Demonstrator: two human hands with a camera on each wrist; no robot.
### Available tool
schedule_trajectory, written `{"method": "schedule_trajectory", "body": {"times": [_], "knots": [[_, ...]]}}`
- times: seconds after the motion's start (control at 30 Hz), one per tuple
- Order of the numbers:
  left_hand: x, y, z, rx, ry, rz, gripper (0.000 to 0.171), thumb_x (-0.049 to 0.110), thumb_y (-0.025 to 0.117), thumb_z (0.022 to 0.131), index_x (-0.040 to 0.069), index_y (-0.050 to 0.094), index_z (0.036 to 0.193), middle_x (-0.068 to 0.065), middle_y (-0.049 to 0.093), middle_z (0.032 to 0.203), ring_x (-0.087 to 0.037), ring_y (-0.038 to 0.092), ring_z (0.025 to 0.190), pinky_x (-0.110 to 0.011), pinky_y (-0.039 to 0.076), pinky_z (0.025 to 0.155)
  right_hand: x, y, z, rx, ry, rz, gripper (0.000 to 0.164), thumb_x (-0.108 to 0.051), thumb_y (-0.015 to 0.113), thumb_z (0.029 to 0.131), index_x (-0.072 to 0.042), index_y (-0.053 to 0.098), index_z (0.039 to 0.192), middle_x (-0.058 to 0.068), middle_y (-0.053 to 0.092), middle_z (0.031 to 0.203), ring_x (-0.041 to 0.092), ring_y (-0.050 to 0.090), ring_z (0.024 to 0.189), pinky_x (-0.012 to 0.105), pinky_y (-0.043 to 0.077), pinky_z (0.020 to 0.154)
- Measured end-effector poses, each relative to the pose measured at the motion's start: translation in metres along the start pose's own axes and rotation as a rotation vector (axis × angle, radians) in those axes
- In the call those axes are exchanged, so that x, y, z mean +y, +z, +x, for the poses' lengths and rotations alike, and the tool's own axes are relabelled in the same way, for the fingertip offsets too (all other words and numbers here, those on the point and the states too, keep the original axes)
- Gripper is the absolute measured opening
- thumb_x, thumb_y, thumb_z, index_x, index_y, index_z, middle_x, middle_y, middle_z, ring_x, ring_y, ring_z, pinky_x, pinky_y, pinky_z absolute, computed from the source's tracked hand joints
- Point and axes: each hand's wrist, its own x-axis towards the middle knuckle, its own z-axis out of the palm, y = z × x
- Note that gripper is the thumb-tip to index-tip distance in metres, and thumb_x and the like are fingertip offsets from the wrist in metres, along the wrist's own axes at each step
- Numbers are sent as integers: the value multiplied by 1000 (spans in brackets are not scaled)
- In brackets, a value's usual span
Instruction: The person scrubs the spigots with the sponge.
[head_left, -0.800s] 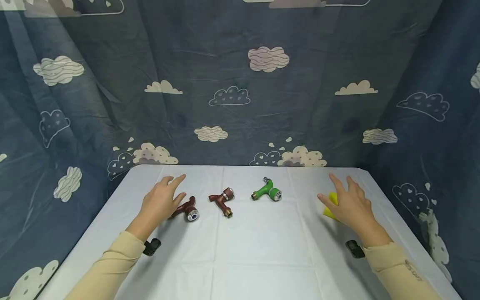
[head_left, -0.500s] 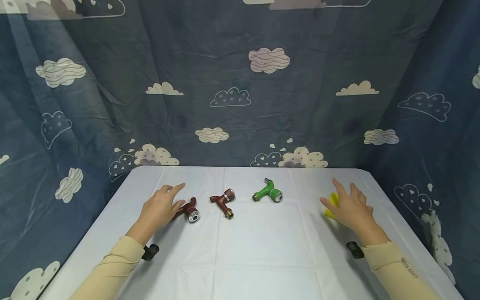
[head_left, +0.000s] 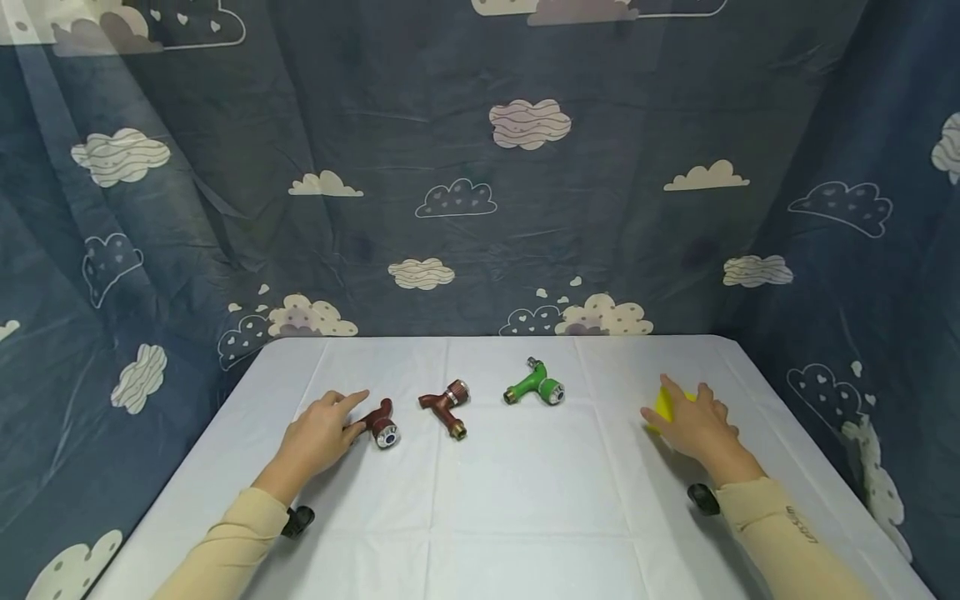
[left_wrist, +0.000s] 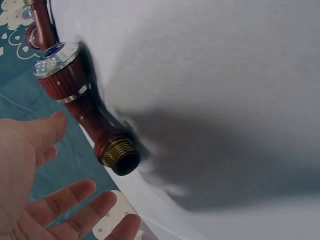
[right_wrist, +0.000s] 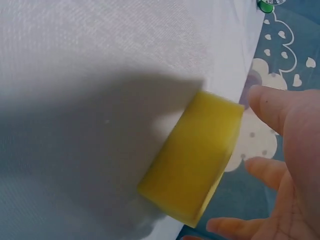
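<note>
My left hand hovers at the left tap, its fingers spread and thumb extended. In the left wrist view this dark red tap shows a chrome-rimmed knob and a threaded brass end, with a gap between it and the fingers. On the right, my right hand reaches over a yellow block, fingers apart. The right wrist view has the whole yellow block, rectangular and plain, with thumb and fingertips close along one side. In the head view that hand covers part of it.
A second dark red tap lies right of the first. Farther right is a green tap with a metal nozzle. All rest on a white-covered table, backed by a dark blue cloud-print curtain.
Both hands have come down lower, the left to beside the left tap and the right to close over the yellow block. The taps and block stay where they were.
</note>
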Motion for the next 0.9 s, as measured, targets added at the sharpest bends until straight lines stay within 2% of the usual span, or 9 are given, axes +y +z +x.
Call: {"method": "schedule_trajectory", "body": {"times": [0.3,0.47,0.67,0.9], "knots": [[-4,9,-6,1,12,-18,52,16,79,99,15,65,148,-23,69,127,-39,73,105,-56,65,73,7,6,3,6,-36,-8,79,-42,59,107,2,27,164,57,20,148,76,44,123,80,50,95],[-5,13,-7,-9,8,-26,49,12,78,97,14,68,145,-20,70,121,-37,73,102,-54,65,72,7,7,3,15,-34,6,80,-39,62,106,4,27,164,57,22,146,74,45,122,78,50,95],[-5,16,-5,14,8,-40,39,6,78,96,10,75,135,-14,72,108,-32,74,93,-49,63,71,4,6,4,29,-40,5,78,-34,62,104,6,29,162,56,26,143,70,49,118,74,53,93],[-2,19,-3,11,19,-56,38,3,78,94,6,76,132,-10,70,95,-22,67,81,-40,59,67,5,9,6,38,-15,2,77,-33,64,103,6,31,161,55,28,140,66,51,113,69,56,91]]}}
